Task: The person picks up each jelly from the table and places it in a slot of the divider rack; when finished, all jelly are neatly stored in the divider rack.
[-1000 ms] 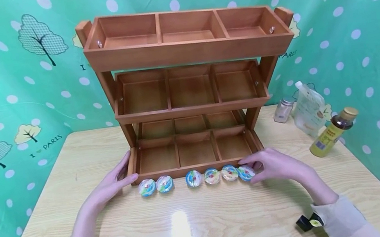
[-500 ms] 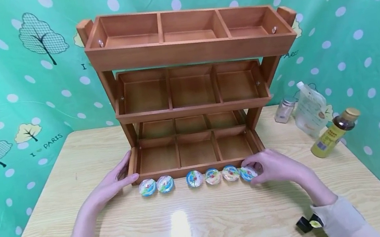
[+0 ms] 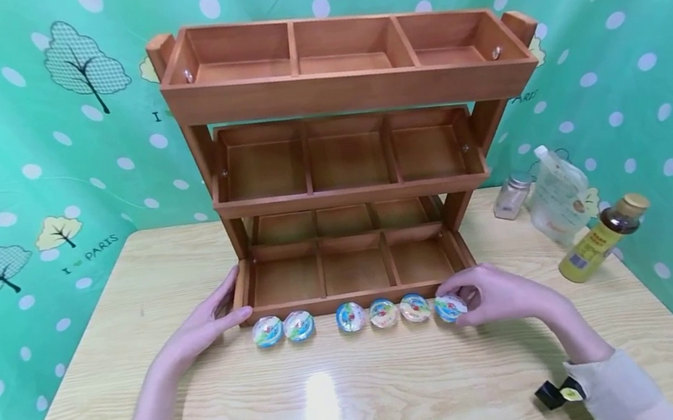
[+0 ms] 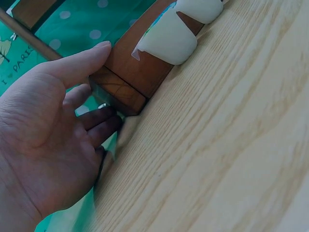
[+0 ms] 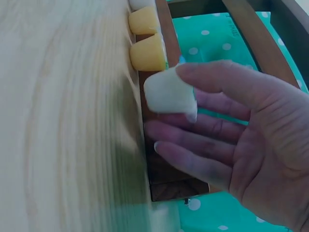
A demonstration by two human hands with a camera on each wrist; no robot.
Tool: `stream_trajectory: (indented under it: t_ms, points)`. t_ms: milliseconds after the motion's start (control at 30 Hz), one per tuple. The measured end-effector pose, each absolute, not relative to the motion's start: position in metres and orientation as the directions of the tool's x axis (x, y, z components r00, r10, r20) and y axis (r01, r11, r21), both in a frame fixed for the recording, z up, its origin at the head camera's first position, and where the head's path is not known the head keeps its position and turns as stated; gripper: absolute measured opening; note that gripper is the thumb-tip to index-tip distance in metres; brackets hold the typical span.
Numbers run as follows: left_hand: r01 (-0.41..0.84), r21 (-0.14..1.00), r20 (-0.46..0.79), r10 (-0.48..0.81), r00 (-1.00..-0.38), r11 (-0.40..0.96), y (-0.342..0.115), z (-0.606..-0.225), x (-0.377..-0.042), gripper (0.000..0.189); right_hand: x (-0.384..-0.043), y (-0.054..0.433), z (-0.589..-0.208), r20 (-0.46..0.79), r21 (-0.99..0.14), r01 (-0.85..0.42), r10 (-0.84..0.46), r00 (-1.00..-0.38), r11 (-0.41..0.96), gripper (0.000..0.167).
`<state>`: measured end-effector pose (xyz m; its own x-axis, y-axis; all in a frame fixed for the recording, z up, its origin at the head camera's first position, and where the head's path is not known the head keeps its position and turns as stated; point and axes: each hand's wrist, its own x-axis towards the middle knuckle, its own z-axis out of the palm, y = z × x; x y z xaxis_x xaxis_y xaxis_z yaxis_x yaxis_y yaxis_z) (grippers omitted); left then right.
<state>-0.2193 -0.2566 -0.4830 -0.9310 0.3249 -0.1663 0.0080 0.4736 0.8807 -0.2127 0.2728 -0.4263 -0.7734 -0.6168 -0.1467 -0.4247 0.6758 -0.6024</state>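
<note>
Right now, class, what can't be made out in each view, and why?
Head: writing on the bottle label, too small to read.
Head: the rack's near right corner, behind the right hand.
Left wrist: the second cup's lid, cut off by the top edge.
Right wrist: the topmost white cup, partly cut off by the top edge.

A wood-grain table bears rack, cups, jar, pouch and bottle.

My right hand pinches a small white cup, its lid printed blue, just before the upright brown wooden rack — tiered, divided, its lower left corner against my left hand
</note>
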Motion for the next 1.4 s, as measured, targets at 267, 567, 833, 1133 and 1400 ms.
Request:
stream_trajectory:
  t_ms: [267,567,833,1133,1400]
  points:
    - [0.027,0.900,-0.137,0.340,-0.931,0.435,-0.253,-0.488,-0.221,0.086,-0.227,0.281,-0.427,-0.037,-0.758,-0.430,-0.691,-0.722,0.490,0.042]
    - [0.002,0.898,-0.160,0.331,-0.930,0.440,-0.251,-0.488,-0.219,0.086,-0.253,0.258,-0.419,-0.037,-0.834,-0.373,-0.717,-0.696,0.406,0.045]
    - [0.005,0.897,-0.155,0.325,-0.933,0.442,-0.252,-0.488,-0.222,0.085,-0.284,0.206,-0.406,-0.064,-0.841,-0.327,-0.681,-0.730,0.430,0.048]
    - [-0.013,0.898,-0.168,0.315,-0.934,0.440,-0.258,-0.488,-0.221,0.083,-0.313,0.127,-0.402,-0.104,-0.820,-0.330,-0.689,-0.717,0.468,0.052]
    - [-0.017,0.903,-0.169,0.319,-0.933,0.429,-0.258,-0.489,-0.221,0.082,-0.326,0.065,-0.403,-0.087,-0.805,-0.392,-0.741,-0.666,0.446,0.051]
